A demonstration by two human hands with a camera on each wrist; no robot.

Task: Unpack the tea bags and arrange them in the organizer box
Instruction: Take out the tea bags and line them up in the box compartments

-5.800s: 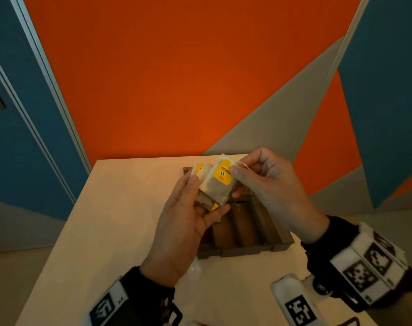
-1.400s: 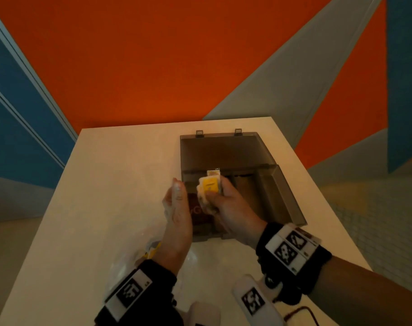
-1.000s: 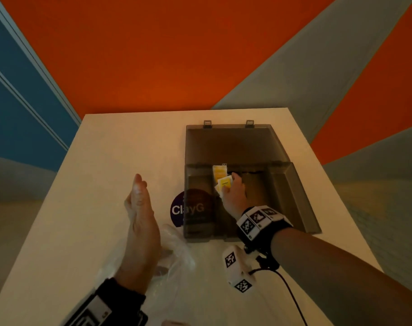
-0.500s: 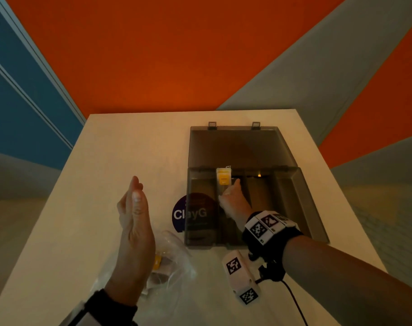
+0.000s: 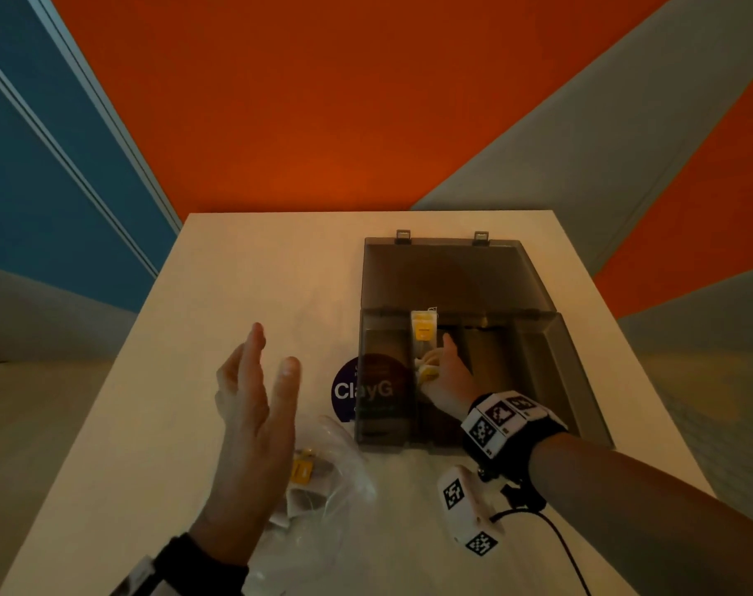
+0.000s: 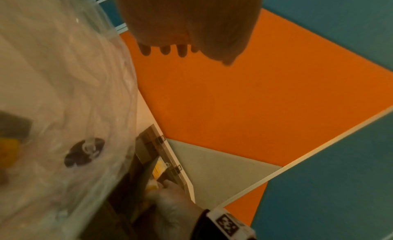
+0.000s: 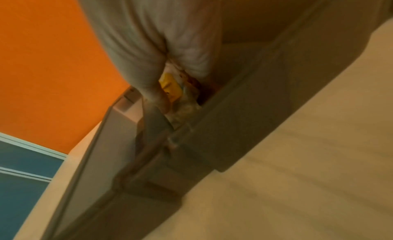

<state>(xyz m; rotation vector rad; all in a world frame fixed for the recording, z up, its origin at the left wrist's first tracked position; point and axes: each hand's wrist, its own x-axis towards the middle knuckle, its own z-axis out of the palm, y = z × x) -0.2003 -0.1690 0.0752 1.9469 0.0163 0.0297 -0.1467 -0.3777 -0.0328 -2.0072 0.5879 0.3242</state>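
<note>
**Tea bags, second compartment: placement in hand**

Presently, item one: organizer box (image 5: 576,380), smoky translucent plastic, lid laid flat open toward the far edge of the table (image 5: 245,273); long narrow compartments run near-to-far.

Item two: right hand (image 5: 445,374), reached into the second compartment from the left; thumb and fingers curled round a small bundle of tea bags (image 5: 426,367), yellow tags showing; the right wrist view shows the bundle (image 7: 172,89) pinched low between the compartment walls; how many bags are in it cannot be told.

Item three: one tea bag (image 5: 423,329), yellow tag up, already at the far end of the same compartment, just beyond the fingertips; whether it touches the held bundle cannot be told.

Item four: left hand (image 5: 254,406), raised edge-on above the table, fingers straight and close together, holding nothing; well apart from the box.

Item five: clear plastic bag (image 5: 336,466) on the table beneath and right of the left hand, further tea bags (image 5: 301,471) inside; round purple sticker (image 5: 344,391) beside the box's left wall.

Governing relation, as a judgement: the compartment's long axis runs away from the person, so the bundle wants setting in behind the placed bag, on the near side; the right hand is there already, while the left is nearer the plastic bag for the next batch.
</note>
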